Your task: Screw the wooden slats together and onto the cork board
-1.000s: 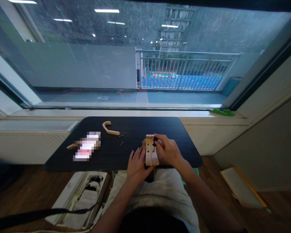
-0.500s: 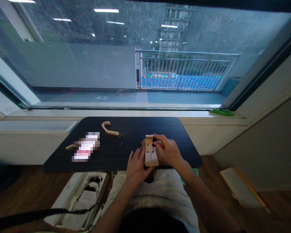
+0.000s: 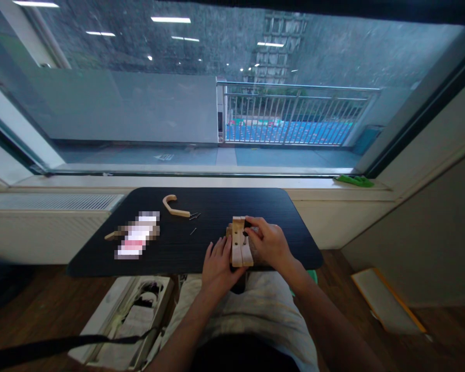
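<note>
Just below the centre of the frame, a wooden block (image 3: 237, 253) is placed between the hands at the table's (image 3: 217, 204) near edge. Its left side and near end are gripped by the left hand (image 3: 216, 263). A small black piece (image 3: 247, 223) is pinched by the right hand (image 3: 270, 241) over the block's upper right.

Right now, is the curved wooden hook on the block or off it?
Off: the hook lies on the black table, apart from the wooden block the left hand touches.
</note>
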A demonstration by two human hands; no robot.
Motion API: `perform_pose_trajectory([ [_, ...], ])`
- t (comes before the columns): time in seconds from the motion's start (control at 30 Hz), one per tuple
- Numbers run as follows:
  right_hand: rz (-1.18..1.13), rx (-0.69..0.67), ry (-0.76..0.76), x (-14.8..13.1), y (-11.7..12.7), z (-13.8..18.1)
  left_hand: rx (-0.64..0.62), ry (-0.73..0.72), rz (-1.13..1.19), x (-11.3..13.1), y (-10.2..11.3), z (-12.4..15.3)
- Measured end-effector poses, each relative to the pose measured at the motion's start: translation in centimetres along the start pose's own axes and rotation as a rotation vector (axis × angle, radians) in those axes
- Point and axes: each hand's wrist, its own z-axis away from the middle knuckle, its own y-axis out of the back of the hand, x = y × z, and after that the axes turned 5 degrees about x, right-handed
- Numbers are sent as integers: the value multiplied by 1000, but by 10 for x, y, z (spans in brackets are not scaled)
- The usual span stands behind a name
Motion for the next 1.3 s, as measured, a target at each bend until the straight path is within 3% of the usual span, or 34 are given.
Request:
perform_pose_trajectory([
  [0.73,64,26,54,-3,-1,-1,-8,8,-6,1,0,0],
  [1.1,151,138,90,-4,-7,3,8,-5,-3,0,-3,2],
  [1.3,19,113,62,-4,-5,4,20,-5,-6,-1,-6,5],
])
